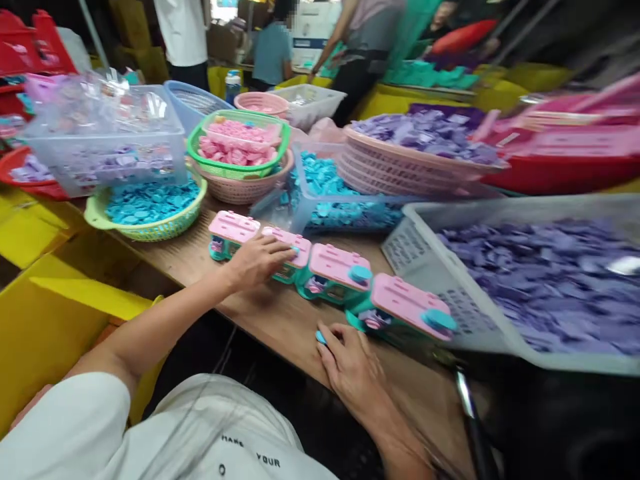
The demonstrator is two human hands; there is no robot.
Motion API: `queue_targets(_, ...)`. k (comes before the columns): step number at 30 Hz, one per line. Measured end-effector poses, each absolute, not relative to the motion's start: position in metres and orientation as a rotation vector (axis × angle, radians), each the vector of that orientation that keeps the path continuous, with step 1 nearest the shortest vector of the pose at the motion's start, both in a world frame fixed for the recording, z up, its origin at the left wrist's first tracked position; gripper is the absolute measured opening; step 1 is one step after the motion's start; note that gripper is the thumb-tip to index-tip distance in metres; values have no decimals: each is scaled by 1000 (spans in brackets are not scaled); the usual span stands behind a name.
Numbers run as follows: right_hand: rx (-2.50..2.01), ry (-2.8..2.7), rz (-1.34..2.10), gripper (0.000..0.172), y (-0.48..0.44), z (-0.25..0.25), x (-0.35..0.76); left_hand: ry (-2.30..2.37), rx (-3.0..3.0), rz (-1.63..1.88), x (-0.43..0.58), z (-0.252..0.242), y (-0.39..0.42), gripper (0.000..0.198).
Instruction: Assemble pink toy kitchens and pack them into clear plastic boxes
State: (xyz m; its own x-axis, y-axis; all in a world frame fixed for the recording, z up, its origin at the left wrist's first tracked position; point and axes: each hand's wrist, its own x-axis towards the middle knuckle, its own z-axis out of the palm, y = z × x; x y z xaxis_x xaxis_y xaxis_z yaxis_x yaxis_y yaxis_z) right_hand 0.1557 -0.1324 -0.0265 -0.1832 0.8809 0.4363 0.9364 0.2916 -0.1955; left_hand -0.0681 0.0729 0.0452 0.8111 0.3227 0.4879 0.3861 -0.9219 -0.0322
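Observation:
Several small plastic toy units with pink tops and teal bases stand in a slanting row on the wooden table. My left hand (261, 259) lies over the second toy unit (306, 248), fingers bent down on its pink top, with a bit of a blue disc showing at the fingertips. The third toy unit (333, 261) and the nearest toy unit (400, 297) each carry a blue disc at the right end. In front of them, my right hand (353, 363) rests low over the table, pinching a small blue piece (321, 338) between thumb and fingers.
A grey crate (420, 230) of purple pieces flanks the row on the right. Behind are a clear bin (305, 187) of blue pieces, a green-yellow basket (155, 230) and a pink basket (385, 170). A metal-and-black handle (467, 400) juts near the right forearm. People stand beyond.

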Motion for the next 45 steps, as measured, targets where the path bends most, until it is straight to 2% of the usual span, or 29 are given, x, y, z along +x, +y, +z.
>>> queue_targets(12, -1577, -1991, -76, 30, -123, -21, 152, -345, -2989, -1061, -53, 52, 91, 25)
queue_targets(19, -1565, -1950, -49, 29, -123, -25, 154, -544, -3199, -1194, -45, 67, 99, 18)
queue_targets(23, -1550, -1926, -38, 28, -123, -25, 154, -638, -3212, -1125, -44, 71, 98, 13)
queue_targets(29, -1508, -1933, 13, 26, -124, -19, 153, -512, -3203, -813, -47, 83, 109, 14)
queue_targets(34, -1520, -1921, 32, 24, -124, -17, 151, -303, -3196, -724, -49, 82, 114, 22)
queue_targets(42, -1547, -1912, 66, 25, -124, -20, 151, -304, -2994, -530, -58, 72, 96, 27)
queue_targets(45, -1539, -1856, 161, 25, -123, -11, 147, -375, -3064, -605, -64, 63, 93, 34)
